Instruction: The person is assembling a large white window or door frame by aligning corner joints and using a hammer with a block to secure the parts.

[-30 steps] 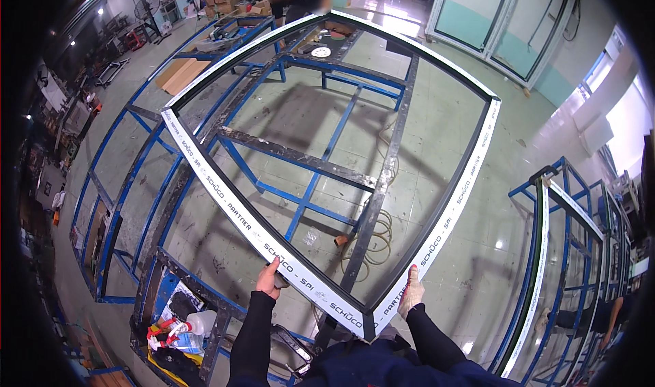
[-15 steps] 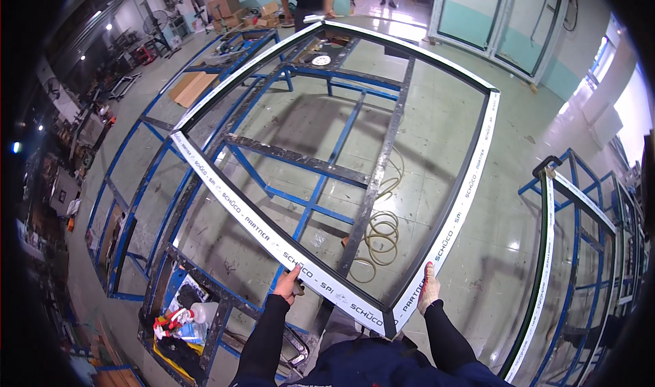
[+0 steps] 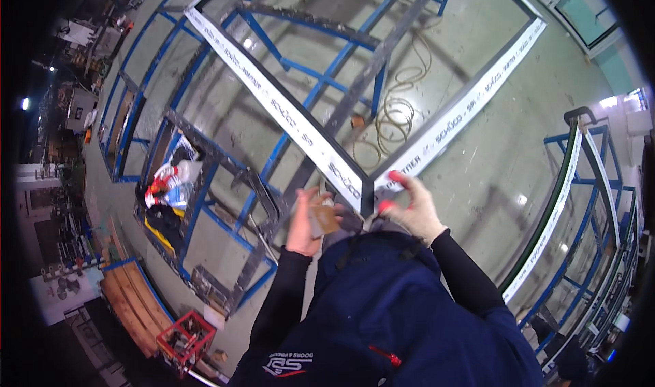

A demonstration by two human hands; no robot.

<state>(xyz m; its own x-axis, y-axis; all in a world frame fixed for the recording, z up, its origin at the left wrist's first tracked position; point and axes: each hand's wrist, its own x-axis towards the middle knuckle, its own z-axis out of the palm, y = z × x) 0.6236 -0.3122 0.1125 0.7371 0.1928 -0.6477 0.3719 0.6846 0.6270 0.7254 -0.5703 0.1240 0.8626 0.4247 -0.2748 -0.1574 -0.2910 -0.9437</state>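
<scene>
Fingers first: on my right hand [image 3: 408, 209] they curl over the near corner of the window frame [image 3: 365, 194], the tips pressed on its edge. My left hand [image 3: 307, 220] sits just left of that corner with its fingers bent around a small brownish piece [image 3: 323, 218]; motion blur keeps me from telling how tightly they close or what the piece is.

Around the corner I see a lot of clutter. Blue steel racks [image 3: 205, 182] lie under and to the left of the frame, their bars crossing beneath it. A coil of pale cable [image 3: 396, 114] lies on the glossy greenish floor [image 3: 477, 168] inside the frame's opening. Near left, a rack bay holds a heap of bags and rags [image 3: 167, 189]; nearer still sit wooden planks [image 3: 133, 305] and a red crate [image 3: 185, 339]. On the right stands another blue rack carrying upright frames [image 3: 573, 209].

The window frame itself is dark-edged, its 2 visible bars wrapped in white protective film with grey print. They meet in a mitred corner at my hands and spread away to the far left and far right.
</scene>
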